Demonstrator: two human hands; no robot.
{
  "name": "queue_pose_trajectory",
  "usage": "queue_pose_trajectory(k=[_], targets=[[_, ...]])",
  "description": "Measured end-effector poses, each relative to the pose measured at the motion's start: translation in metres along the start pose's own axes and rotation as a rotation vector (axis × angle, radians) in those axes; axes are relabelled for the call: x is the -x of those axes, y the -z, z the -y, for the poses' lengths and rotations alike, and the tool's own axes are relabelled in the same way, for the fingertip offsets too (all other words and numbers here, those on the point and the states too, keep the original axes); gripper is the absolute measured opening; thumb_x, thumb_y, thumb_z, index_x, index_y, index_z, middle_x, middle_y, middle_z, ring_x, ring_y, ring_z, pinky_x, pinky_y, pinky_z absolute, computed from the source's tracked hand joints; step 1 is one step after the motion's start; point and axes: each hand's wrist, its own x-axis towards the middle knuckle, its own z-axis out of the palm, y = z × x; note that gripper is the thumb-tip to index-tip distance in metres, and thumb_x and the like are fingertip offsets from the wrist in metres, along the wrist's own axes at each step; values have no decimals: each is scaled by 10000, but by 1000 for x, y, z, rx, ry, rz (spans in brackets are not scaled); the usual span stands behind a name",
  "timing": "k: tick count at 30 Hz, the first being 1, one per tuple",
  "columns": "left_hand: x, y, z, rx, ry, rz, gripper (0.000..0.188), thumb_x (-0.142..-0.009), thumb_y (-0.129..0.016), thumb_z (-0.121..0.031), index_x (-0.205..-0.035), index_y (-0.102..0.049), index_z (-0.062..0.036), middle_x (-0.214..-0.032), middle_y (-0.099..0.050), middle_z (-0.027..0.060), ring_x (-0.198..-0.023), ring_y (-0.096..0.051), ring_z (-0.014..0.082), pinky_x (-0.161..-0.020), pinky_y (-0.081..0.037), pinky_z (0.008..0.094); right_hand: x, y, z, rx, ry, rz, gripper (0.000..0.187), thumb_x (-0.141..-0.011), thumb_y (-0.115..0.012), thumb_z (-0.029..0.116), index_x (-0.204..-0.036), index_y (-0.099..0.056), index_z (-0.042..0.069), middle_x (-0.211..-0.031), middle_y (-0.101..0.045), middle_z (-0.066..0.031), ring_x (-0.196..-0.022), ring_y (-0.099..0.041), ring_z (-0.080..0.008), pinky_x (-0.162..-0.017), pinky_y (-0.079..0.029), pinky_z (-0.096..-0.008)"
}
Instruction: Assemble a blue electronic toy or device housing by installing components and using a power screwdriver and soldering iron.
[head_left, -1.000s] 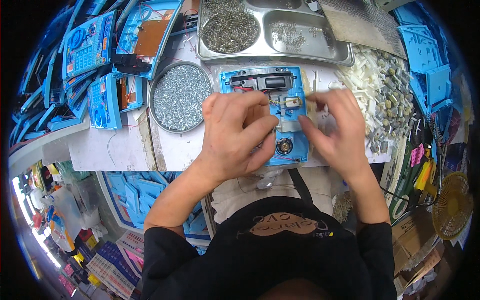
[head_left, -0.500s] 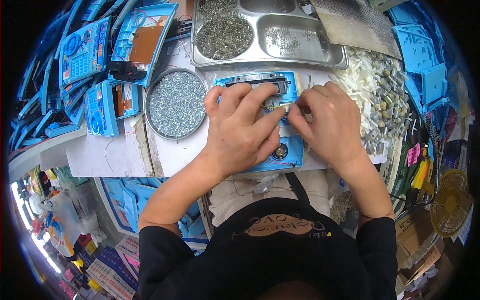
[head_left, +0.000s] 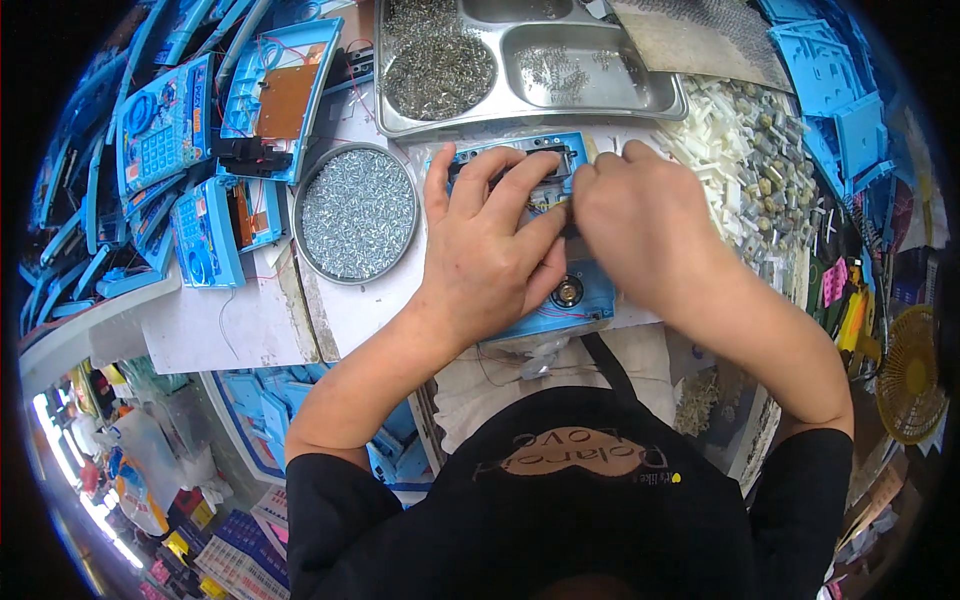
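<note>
Spreading across the white table, blue parts surround a steel tray and a round screw dish. Between them lies the blue casing, pressed flat by the left hand, fingers spread. The right hand curls over it, pinching something hidden.

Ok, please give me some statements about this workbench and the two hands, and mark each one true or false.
1. Both hands rest on the blue plastic housing. True.
2. The round metal dish of screws lies right of the housing. False: it lies to its left.
3. The left hand holds a screwdriver. False: none shows in it.
4. The right hand meets the left over the housing. True.
5. The steel tray is empty. False: its compartments hold small metal parts.
</note>
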Motion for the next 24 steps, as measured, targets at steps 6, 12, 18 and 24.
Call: queue_pose_trajectory(k=[6,12,18,24], targets=[[-5,4,8,95,-31,-3,287,-709,-791,-185,-979,-726,-116,-1270,-635,66,-1154,-571,287,-1085,-363,538,1,-14,-44,-877,-403,230,254,-781,-825,203,-734,-706,-16,-676,-669,-157,-614,-646,-245,-614,-493,-384],[-22,11,25,188,-85,10,359,-679,-842,-121,-985,-654,-106,-1142,-667,61,-1033,-611,304,-1010,-441,483,14,-17,-35,-977,-351,128,271,-768,-819,221,-884,-670,27,-684,-635,-114,-616,-616,-247,-590,-475,-375],[-25,3,37,116,-193,-28,323,-700,-828,-110,-971,-653,-115,-1080,-663,52,-994,-620,288,-1004,-459,485,15,-36,-15,-657,-232,-170,195,-802,-740,208,-883,-642,60,-729,-632,-108,-719,-643,-315,-637,-499,-435],[-37,11,35,90,-215,73,328,-701,-827,-108,-983,-660,-114,-1038,-649,58,-964,-629,288,-1022,-455,531,19,-51,-6,-652,-296,-344,128,-806,-725,113,-836,-621,43,-735,-594,-123,-678,-607,-311,-629,-474,-433]])
